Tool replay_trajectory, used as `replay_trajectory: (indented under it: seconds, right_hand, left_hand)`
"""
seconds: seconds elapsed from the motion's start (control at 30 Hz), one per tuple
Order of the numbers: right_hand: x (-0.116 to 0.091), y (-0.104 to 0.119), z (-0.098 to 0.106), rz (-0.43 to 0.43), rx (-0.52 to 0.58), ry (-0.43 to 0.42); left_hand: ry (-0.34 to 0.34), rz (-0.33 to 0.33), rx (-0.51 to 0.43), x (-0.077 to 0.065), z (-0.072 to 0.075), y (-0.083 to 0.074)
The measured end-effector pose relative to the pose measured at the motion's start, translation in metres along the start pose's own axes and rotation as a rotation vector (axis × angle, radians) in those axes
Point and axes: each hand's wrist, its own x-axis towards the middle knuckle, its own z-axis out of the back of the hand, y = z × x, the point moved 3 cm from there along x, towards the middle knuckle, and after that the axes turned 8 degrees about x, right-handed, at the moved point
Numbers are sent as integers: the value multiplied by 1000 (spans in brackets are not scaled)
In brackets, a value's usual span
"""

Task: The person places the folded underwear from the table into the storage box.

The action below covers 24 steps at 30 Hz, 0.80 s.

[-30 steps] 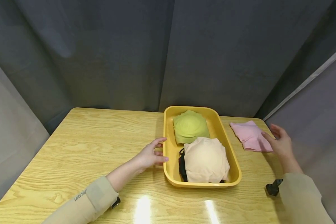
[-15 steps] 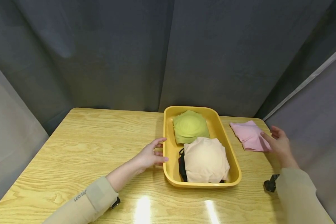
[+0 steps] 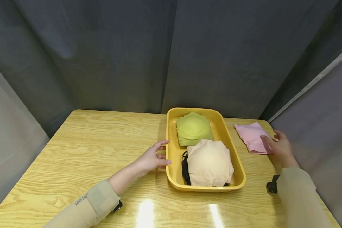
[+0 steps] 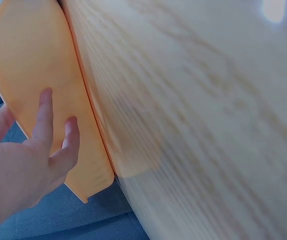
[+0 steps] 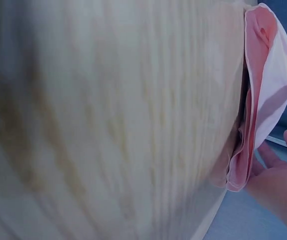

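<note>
A yellow plastic bin (image 3: 171,172) stands on the table. Inside lie a folded lime-green padded bra (image 3: 194,128) at the back, and a beige one (image 3: 211,163) in front over a black strappy piece (image 3: 186,171). My left hand (image 3: 152,157) is at the bin's left side, fingers spread against the outer wall, thumb tip at the rim. A folded pink padded bra (image 3: 252,136) lies on the table right of the bin. My right hand (image 3: 280,147) is at its right edge, thumb over the cloth, fingers loosely bent; whether it touches is unclear.
The wooden table (image 3: 102,142) extends to the left of the bin. Dark curtains (image 3: 117,57) hang behind it, and a grey panel (image 3: 330,126) stands close on the right. A small black device (image 3: 272,184) sits at the right sleeve.
My right hand has moved slightly left, its thumb now farther over the pink bra. The left hand and the bin have stayed in place.
</note>
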Motion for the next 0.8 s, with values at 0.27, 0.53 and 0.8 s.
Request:
replay_trajectory:
  seconds: [0.27, 0.53, 0.8]
  right_hand:
    - [2, 1, -2, -91, -23, 55]
    - [8, -5, -1, -146, -39, 97]
    - [10, -6, -2, -165, -10, 115]
  left_hand:
    - [4, -4, 3, 0, 0, 0]
    - [5, 0, 4, 0, 0, 1]
    - [6, -1, -1, 0, 0, 1]
